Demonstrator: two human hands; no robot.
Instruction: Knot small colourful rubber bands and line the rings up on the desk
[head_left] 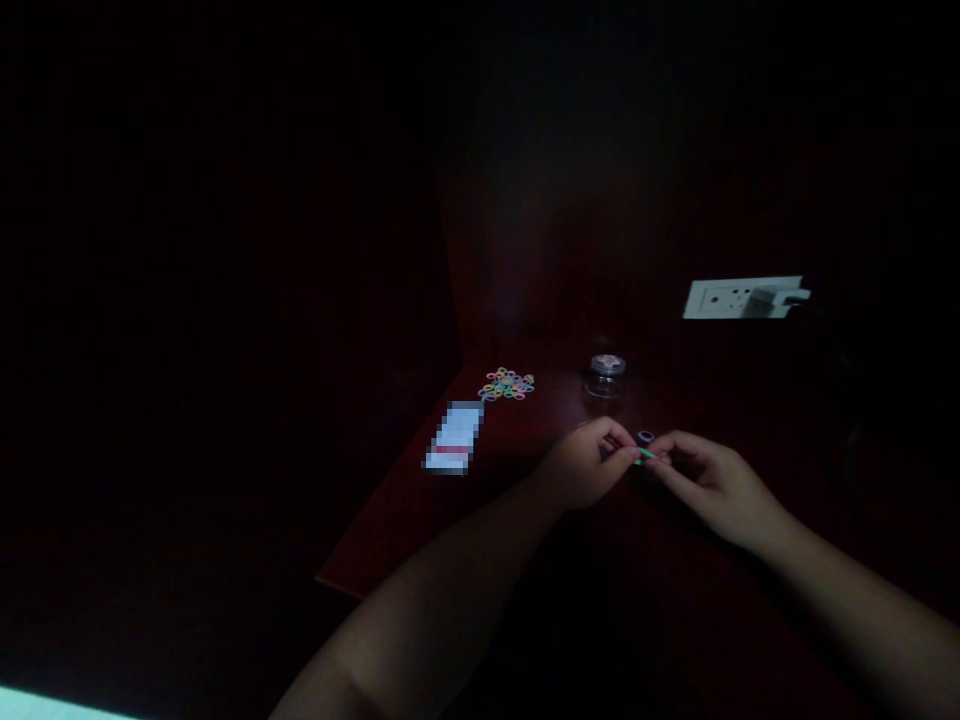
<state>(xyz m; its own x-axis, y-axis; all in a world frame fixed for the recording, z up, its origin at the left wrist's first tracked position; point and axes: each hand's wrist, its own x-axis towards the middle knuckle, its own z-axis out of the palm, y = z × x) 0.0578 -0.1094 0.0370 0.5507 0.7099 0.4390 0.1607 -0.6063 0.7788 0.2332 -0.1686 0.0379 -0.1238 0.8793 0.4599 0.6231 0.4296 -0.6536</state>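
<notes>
Between the fingertips of both hands is a small green hair tie (646, 453). My left hand (590, 462) pinches its left end, and my right hand (703, 477) pinches its right end. Just behind the fingers a purple-rimmed ring (646, 438), perhaps another hair tie, lies on the dark red table. Farther back stands a clear jar (605, 382) with its lid on. A pile of pastel hair ties (508, 384) in several colours is spread to the left of the jar.
A lit phone (454, 438), its screen blurred out, lies on the table (382, 545) near the left edge. On the back wall is a white socket plate (742, 298) with a plug in it. The surroundings are very dark.
</notes>
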